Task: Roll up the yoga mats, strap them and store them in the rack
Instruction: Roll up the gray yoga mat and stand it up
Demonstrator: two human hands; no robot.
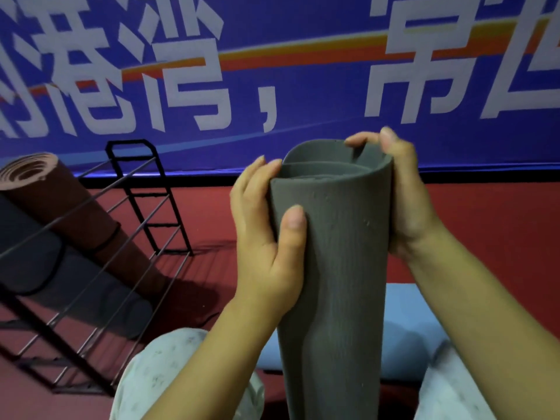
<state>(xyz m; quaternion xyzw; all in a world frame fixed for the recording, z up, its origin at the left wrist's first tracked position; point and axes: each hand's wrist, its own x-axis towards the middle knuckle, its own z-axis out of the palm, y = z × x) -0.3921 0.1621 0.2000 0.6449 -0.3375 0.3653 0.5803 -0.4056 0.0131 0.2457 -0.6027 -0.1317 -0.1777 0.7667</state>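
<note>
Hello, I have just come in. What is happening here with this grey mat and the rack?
A person holds a rolled grey foam yoga mat upright with both hands. The left hand grips its side, thumb on the front. The right hand grips the top edge, fingers curled over the rim. No strap shows on this mat. To the left, a black metal rack already holds a strapped brown rolled mat and a strapped dark rolled mat. A light blue mat lies behind.

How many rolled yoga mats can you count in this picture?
3: a grey mat held upright in both hands, a brown mat and a dark mat on the rack. Others may be hidden.
</note>
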